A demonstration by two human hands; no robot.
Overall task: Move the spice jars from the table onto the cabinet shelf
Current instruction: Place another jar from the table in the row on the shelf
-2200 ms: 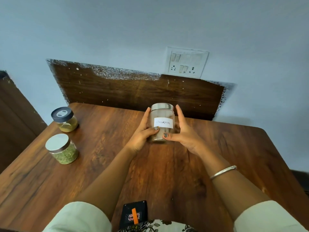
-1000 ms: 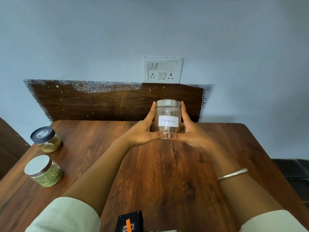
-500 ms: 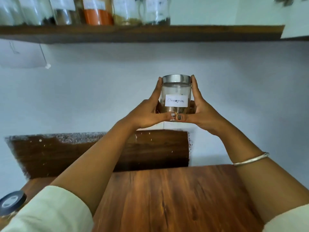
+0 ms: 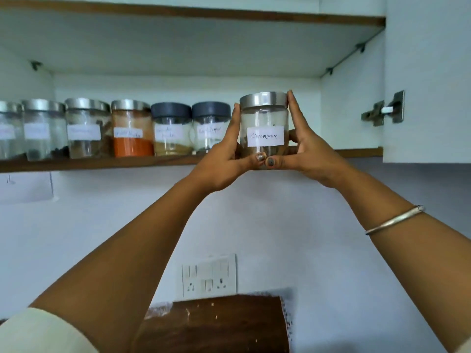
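Hands, two: left hand and right hand grip one clear glass jar with a brushed-steel lid and a white "Cinnamon" label. Their fingers stand upright along its sides and the thumbs meet at its base. The jar is upright, at the front edge of the brown wooden cabinet shelf near the right end. It is just right of a row of labelled glass jars. Contact with the shelf cannot be told. Thin silver bangle on right forearm.
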